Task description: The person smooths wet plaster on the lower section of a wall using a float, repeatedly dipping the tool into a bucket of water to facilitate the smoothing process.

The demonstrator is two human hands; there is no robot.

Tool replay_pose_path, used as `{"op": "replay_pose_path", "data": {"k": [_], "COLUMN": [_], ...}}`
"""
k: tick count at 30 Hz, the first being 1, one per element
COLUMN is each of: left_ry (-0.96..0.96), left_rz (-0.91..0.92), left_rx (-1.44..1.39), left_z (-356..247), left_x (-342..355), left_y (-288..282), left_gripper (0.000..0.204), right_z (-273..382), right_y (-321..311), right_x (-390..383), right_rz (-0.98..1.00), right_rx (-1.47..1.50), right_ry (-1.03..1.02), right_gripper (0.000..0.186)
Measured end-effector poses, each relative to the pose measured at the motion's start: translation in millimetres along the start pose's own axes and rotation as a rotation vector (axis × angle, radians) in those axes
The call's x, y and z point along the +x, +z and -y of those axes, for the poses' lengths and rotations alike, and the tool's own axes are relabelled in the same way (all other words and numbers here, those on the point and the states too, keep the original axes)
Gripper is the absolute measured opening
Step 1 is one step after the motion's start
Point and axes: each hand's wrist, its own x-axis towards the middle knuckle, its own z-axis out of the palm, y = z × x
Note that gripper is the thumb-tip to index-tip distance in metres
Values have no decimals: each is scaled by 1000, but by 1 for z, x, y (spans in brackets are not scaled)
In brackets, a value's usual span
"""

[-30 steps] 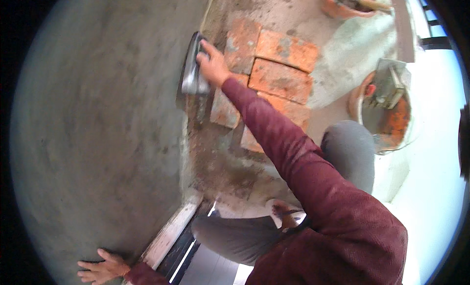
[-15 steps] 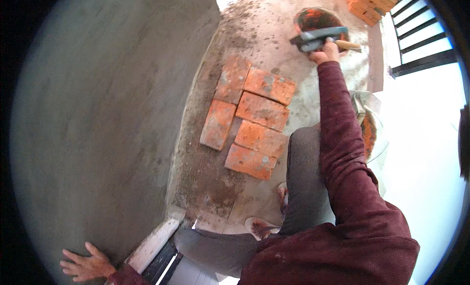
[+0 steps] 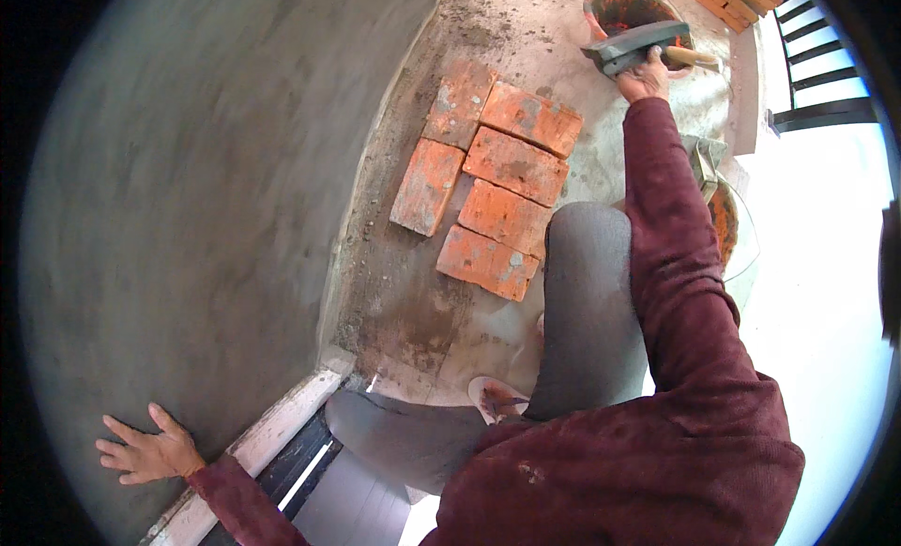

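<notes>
My left hand (image 3: 150, 447) lies with fingers spread on the grey plastered wall (image 3: 188, 208) at the lower left. My right hand (image 3: 646, 77) is closed on a metal plastering trowel (image 3: 631, 44) at the upper right, held over an orange-stained bucket (image 3: 610, 7). A wooden handle (image 3: 693, 56) shows just beside that hand; the tool it belongs to is mostly hidden.
Several bricks (image 3: 514, 160) lie flat on the dirty floor between wall and my knees. A second bucket (image 3: 723, 227) with a tool on it is partly behind my right arm. More bricks (image 3: 732, 2) are stacked beside a black railing (image 3: 826, 113). A pale ledge (image 3: 282, 405) borders the wall.
My right hand has moved the trowel from the wall's edge up and rightward to the bucket. My left hand stays spread on the wall; the view has shifted.
</notes>
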Motion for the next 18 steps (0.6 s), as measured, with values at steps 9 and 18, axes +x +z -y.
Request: {"op": "replay_pose_path", "data": {"k": [9, 18], "left_ry": [4, 19], "left_rz": [3, 38], "left_rx": [-6, 177], "left_z": [4, 36], "left_x": [0, -8], "left_y": [0, 12], "left_gripper": [76, 74], "right_z": [3, 63], "right_y": [-24, 1], "right_x": [-132, -182], "right_rz": [-111, 213], "right_rx": [-92, -386], "right_ry": [227, 317], "right_gripper": [38, 35]}}
